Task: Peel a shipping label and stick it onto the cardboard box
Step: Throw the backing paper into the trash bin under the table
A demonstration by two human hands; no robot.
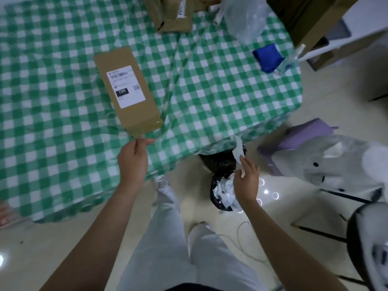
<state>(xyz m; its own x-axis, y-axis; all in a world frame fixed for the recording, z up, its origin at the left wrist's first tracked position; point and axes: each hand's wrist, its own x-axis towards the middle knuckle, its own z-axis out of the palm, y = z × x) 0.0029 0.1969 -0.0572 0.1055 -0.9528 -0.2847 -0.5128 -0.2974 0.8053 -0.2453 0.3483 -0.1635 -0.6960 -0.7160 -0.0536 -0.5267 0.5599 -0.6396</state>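
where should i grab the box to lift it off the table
Grip the box across its long side walls near the middle, coming from above. It lies flat and narrow, label facing up, with bare cloth either side. The left hand is at its near end.

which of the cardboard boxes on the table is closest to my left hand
The long cardboard box with the label facing up, lying just beyond your left hand. The other box sits at the table's far edge.
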